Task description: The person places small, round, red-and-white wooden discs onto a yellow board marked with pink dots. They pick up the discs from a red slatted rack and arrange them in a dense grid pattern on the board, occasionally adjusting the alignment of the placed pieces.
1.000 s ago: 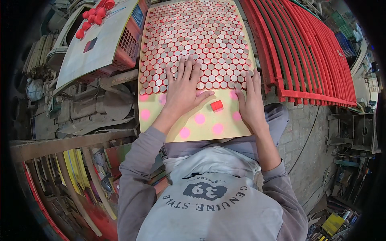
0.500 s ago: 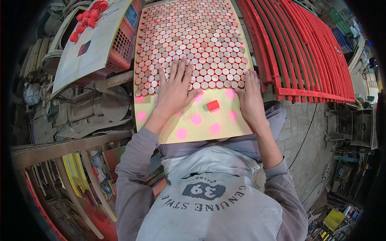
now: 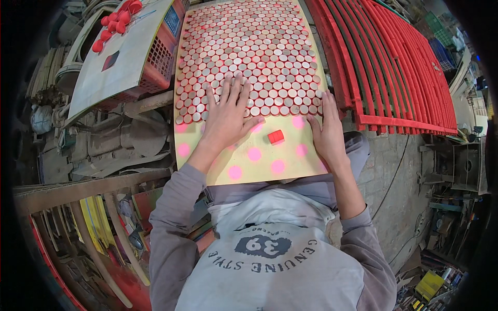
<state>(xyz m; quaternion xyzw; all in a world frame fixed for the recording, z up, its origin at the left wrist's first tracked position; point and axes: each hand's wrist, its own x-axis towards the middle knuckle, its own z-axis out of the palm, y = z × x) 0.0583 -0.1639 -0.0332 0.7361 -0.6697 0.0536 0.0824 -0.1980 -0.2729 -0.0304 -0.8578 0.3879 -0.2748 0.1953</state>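
Many round wooden discs (image 3: 244, 52) with red sides stand packed in staggered rows on a yellow board (image 3: 212, 176) over my lap. My left hand (image 3: 226, 111) lies flat on the near rows at the left of centre, fingers spread and pointing away from me. At the board's right edge, my right hand (image 3: 328, 127) rests with straight fingers alongside the end of the nearest rows. Between the hands, a small red cylinder (image 3: 276, 137) lies on its side on the bare near part of the board, among pink paint spots (image 3: 253, 154).
A rack of red-painted strips (image 3: 394, 67) stands at the right. On the left, a pale panel (image 3: 111, 78) with red rounded pieces (image 3: 116, 20) covers a red plastic crate (image 3: 158, 62). A wooden frame (image 3: 93, 189) sits at lower left. A cable (image 3: 392, 176) runs over the paved floor.
My right hand has shifted very slightly right along the board's edge. The left hand stays flat on the discs. The board and the red cylinder have moved a touch to the right.
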